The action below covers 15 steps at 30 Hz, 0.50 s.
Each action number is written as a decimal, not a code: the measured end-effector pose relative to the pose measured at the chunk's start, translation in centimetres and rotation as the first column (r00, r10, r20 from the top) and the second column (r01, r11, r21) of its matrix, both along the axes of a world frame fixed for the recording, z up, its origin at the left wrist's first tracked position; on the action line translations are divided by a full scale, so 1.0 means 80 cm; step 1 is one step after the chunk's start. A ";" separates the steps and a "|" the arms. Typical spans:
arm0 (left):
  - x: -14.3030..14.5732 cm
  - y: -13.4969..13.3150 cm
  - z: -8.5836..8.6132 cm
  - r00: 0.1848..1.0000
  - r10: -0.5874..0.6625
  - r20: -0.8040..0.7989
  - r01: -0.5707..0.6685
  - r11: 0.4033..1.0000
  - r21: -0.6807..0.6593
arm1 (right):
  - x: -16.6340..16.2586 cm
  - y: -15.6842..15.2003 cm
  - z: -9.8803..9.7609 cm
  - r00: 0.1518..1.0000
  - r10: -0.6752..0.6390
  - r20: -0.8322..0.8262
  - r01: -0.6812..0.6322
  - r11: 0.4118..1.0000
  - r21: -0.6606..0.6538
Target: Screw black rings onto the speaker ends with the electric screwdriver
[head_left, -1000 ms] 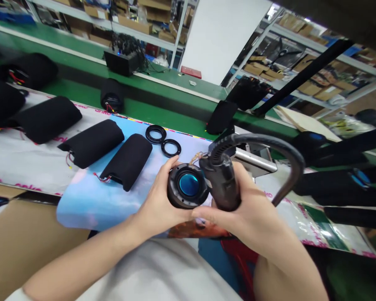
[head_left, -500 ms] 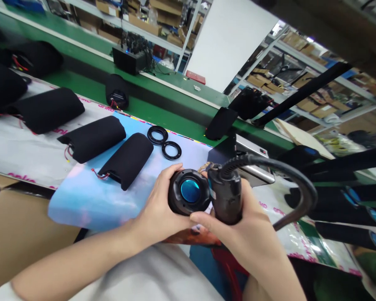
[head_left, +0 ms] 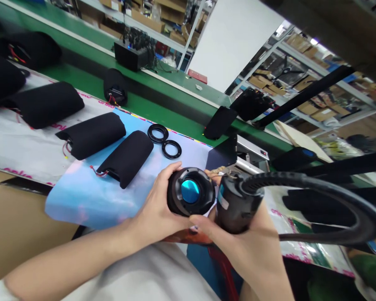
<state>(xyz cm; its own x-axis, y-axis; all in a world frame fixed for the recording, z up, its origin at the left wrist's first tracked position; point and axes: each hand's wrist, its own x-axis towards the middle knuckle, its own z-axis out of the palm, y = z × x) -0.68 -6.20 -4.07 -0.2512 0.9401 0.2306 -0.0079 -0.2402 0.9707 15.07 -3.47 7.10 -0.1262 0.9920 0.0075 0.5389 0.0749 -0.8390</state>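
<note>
A: Trying to read this from the head view. Which step, roughly?

B: At a guess, screw work on a speaker (head_left: 191,192). Holding that in the left hand (head_left: 158,198), blue end facing up, with fingers and thumb clamped around the side. Gripping a power screwdriver (head_left: 236,209) in the right hand (head_left: 250,246), with fingers wrapped round the barrel and thumb stretched across to the left thumb. Can't see the fingertips behind the tool, tbh.

A: And the speaker, whereabouts exactly?

B: Up over the near part of the blue poster (head_left: 90,200), just left of the screwdriver. Can't tell if touching it. Can't see the bit either.

A: Calls for what, next?

B: Would say keeping the speaker steady and lining up the bit with a hole in the rim (head_left: 208,200). Just a judgement from the grips, mind.

A: Any room to move?

B: Decent patch of poster left of the speaker, as far as a black tube (head_left: 127,159). Less room straight ahead, because of two black rings (head_left: 151,134). Watch the right: got a metal box (head_left: 252,146) behind the screwdriver and a thick cable (head_left: 301,179) looping wide. Mind the table's (head_left: 6,142) near edge too, pretty close under the wrists.
</note>
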 end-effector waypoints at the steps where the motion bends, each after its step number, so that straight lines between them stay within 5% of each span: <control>1: -0.001 0.000 0.002 1.000 0.006 -0.010 -0.006 1.000 0.000 | 0.000 0.001 0.003 1.000 -0.016 0.001 0.016 1.000 0.009; 5: -0.003 0.002 0.008 0.998 0.009 -0.061 -0.006 0.999 0.052 | 0.000 0.002 0.007 0.996 -0.058 0.063 0.059 0.998 -0.001; 15: -0.003 0.002 0.014 0.985 0.041 -0.165 -0.036 0.999 0.034 | 0.014 0.029 0.010 0.968 0.175 0.180 -0.161 0.983 -0.091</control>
<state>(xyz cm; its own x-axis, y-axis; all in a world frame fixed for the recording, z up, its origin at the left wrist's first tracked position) -0.94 -6.07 -2.94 -0.2426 0.9223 0.3010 0.1626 -0.2672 0.9498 16.18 -1.12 7.93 -0.2828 0.9533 -0.1057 0.6716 0.1181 -0.7314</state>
